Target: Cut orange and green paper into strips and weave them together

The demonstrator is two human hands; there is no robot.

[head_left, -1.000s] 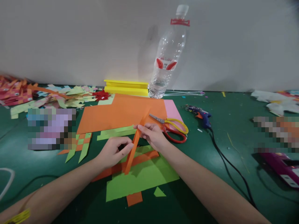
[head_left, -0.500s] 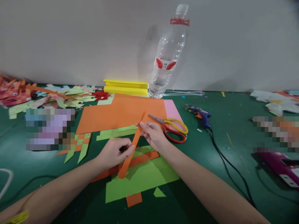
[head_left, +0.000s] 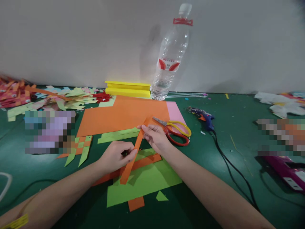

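An orange paper strip [head_left: 128,168] slants upward between my two hands. My left hand [head_left: 118,155] pinches it near the middle between thumb and finger. Higher up, my right hand [head_left: 154,136] grips the same strip, its thumb pressed on the paper. Beneath them lies a green paper sheet [head_left: 147,183] with another orange strip [head_left: 147,161] across it. Just past my right hand rest scissors [head_left: 177,132] with one yellow and one red handle. A large orange sheet [head_left: 102,119] lies beyond, with green strips [head_left: 116,135] at its near edge.
A woven green-and-orange paper piece [head_left: 82,148] lies to the left. A tall clear bottle [head_left: 166,66] stands against the wall beside a folded yellow piece [head_left: 128,89]. At right lie a corded blue glue gun [head_left: 206,119] and a purple power strip [head_left: 286,170]. Paper scraps [head_left: 71,98] pile up at back left.
Both hands keep their grip on the orange strip. Its upper end sits slightly lower than before, and the view has shifted a little.
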